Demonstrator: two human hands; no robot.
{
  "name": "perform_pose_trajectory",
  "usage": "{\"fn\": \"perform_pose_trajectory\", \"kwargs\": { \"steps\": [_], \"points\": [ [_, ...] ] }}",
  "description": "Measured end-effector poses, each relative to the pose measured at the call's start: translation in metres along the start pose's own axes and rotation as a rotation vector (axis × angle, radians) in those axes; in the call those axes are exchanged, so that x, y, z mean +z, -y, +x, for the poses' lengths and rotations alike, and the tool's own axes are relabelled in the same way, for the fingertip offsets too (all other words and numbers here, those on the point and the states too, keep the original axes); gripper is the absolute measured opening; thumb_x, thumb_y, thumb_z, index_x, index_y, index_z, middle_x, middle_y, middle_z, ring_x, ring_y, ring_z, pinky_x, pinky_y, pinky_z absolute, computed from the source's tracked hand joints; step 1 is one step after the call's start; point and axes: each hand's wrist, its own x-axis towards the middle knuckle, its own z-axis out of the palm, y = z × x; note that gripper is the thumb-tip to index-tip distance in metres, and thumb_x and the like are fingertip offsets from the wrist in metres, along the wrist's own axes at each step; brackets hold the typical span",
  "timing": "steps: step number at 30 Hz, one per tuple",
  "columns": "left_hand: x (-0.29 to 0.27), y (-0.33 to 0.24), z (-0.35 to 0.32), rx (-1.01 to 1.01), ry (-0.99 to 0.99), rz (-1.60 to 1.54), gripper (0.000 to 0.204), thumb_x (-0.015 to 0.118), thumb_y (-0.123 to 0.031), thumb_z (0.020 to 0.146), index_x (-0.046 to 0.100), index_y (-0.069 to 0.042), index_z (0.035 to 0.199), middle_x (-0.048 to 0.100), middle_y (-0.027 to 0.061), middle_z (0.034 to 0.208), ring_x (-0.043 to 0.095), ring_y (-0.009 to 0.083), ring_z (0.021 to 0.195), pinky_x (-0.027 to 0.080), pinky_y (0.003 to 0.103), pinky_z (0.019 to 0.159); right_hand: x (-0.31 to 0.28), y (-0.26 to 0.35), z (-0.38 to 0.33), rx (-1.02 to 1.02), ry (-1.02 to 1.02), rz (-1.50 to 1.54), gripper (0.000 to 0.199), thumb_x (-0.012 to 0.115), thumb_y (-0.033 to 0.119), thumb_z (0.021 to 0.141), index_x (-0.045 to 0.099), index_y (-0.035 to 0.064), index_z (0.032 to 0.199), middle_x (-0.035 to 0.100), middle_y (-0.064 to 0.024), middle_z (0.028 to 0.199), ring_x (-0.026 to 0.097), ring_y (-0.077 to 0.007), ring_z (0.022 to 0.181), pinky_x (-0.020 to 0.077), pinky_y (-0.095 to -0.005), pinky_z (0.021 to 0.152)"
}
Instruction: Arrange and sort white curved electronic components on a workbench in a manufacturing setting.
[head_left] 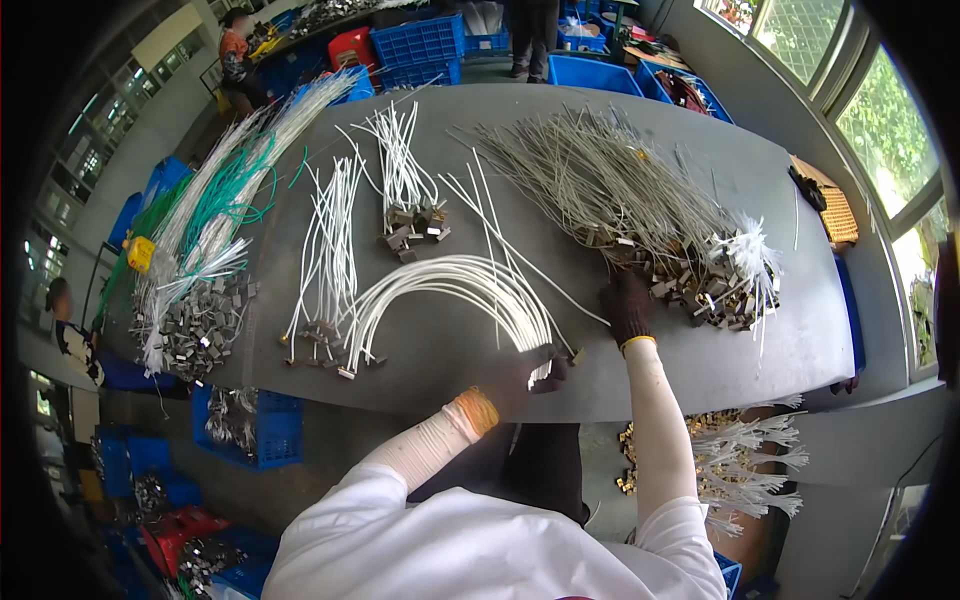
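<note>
My left hand [515, 383], in a dark glove with an orange cuff, is closed round one end of a bundle of white cables [440, 268]. The bundle bends in an arch over the table, and its other ends with small metal connectors lie to the left. My right hand [628, 305], also dark-gloved, is at the near left edge of a pile of grey cables [590, 165] with metal connectors [705, 285]. Its fingers are too dark to make out. A loose white cable [560, 285] runs up to this hand. Two smaller white cable bunches [328, 235] [400, 160] lie beyond the arch.
The dark grey table [400, 395] curves around me. White and green cables [215, 210] with connectors are heaped at its left. A white strand tuft [752, 255] lies at the right. Blue crates [255, 430] stand below and behind; a person [238, 60] is at the far left.
</note>
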Motion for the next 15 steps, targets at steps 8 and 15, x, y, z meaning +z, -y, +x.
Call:
{"fn": "perform_pose_trajectory", "kwargs": {
  "steps": [8,15],
  "points": [
    [0.078,0.048,0.002,0.101,-0.027,-0.517,0.026,0.062,-0.013,0.094,0.058,0.003,0.114,0.063,0.0162,0.110,0.066,0.0257,0.097,0.059,0.038,0.085,-0.091,-0.029,-0.165,-0.074,0.216,0.089,0.011,0.064,0.014,0.084,0.065,0.0056,0.091,0.066,-0.0105,0.088,0.063,-0.0274,0.077,0.0521,-0.0382,0.066],
    [0.181,0.093,-0.020,-0.138,0.102,-0.664,0.033,0.059,-0.016,0.095,0.056,0.005,0.120,0.063,0.0177,0.112,0.065,0.0282,0.102,0.058,0.040,0.086,-0.164,0.040,-0.352,0.916,0.345,0.727,0.032,0.067,0.012,0.087,0.066,-0.0040,0.115,0.067,-0.0064,0.082,0.063,-0.0151,0.068,0.0508,-0.0285,0.062]
  ]
}}
